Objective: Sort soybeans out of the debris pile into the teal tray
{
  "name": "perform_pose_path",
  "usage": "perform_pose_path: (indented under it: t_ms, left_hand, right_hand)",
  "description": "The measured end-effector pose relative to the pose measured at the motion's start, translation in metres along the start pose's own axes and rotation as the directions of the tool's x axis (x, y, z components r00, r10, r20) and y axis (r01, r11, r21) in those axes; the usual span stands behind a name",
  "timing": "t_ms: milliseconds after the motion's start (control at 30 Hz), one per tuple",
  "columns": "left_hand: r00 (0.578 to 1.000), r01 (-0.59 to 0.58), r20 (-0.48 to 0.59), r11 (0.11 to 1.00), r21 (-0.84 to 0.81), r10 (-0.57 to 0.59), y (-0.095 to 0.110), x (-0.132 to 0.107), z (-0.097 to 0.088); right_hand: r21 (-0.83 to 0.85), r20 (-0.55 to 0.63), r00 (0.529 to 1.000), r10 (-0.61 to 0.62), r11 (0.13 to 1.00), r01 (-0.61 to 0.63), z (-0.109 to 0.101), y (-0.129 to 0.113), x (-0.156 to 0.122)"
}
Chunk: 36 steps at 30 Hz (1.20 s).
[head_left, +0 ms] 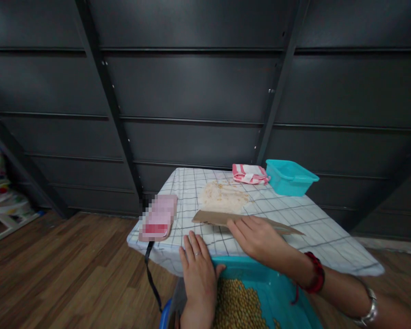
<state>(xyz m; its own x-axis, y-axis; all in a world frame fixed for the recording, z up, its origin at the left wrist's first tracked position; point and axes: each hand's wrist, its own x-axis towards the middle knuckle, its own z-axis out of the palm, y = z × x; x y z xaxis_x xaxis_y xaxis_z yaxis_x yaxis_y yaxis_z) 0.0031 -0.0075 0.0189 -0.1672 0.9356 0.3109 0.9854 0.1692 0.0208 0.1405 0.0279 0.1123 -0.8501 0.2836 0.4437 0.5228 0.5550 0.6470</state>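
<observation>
My right hand [256,237] is closed on the upper edge of a brown cardboard piece [214,217], held low over the table across the near side of a pale, grainy heap [222,196] with a few yellowish beans in it. My left hand [198,269] lies at the left edge of a teal basin [241,262], fingers stretched forward and thumb over the rim. Inside the basin, below the table's near edge, is a heap of yellow-brown beans [239,301]. Part of the cardboard is hidden behind my right hand.
A white checked cloth [188,183] covers the table. At its left edge lies a pink phone-like case [160,214] with a black strap [150,278] hanging down. A folded pink-striped towel [250,174] and a small teal container [289,178] stand at the back right. Behind is a dark panelled wall [192,87].
</observation>
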Motion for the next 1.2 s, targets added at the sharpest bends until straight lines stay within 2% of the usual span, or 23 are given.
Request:
perform_pose_path:
  t_ms: [100,267,533,600,700,800,967,1100,1200]
  left_hand:
    - [1.0,0.005,0.009,1.0,0.013,-0.005,0.001,0.0,-0.001]
    - [0.999,-0.003,0.039,0.999,0.053,0.001,0.001,0.0,-0.003]
    - [1.0,-0.006,0.019,0.998,0.056,0.005,0.0,0.0,0.0]
    - [1.0,-0.01,0.016,0.998,0.06,0.009,0.0,0.0,0.0]
    - [1.0,-0.008,0.014,0.999,0.046,0.007,0.0,0.001,0.001]
    - [1.0,-0.002,0.009,1.0,0.025,0.002,0.0,0.001,0.001]
    - [1.0,-0.011,0.026,0.998,0.056,0.01,0.001,0.0,-0.001]
    - [1.0,-0.003,0.02,0.999,0.053,0.002,0.0,0.001,0.0]
    - [1.0,-0.014,0.019,0.997,0.08,0.012,0.0,0.001,0.001]
  right_hand:
    - [-0.013,-0.002,1.0,0.031,0.999,-0.031,0.009,0.009,0.0]
    - [-0.034,0.003,0.996,0.093,0.995,-0.093,0.012,0.03,-0.007]
    - [-0.021,-0.027,0.983,0.181,0.983,-0.182,0.011,0.086,-0.024]
    - [0.021,-0.024,0.987,0.157,0.987,-0.156,0.007,0.095,-0.03]
    - [0.083,-0.055,0.996,0.074,0.994,-0.069,0.001,0.095,-0.038]
    - [0.105,-0.056,0.998,0.007,0.995,-0.001,0.0,0.083,-0.044]
    - [0.084,-0.081,0.997,-0.006,0.996,0.013,0.014,0.067,-0.046]
    - [0.068,-0.141,0.99,0.018,0.998,-0.008,0.024,0.077,-0.042]
    - [0.087,-0.126,0.99,0.058,0.995,-0.047,0.023,0.094,-0.046]
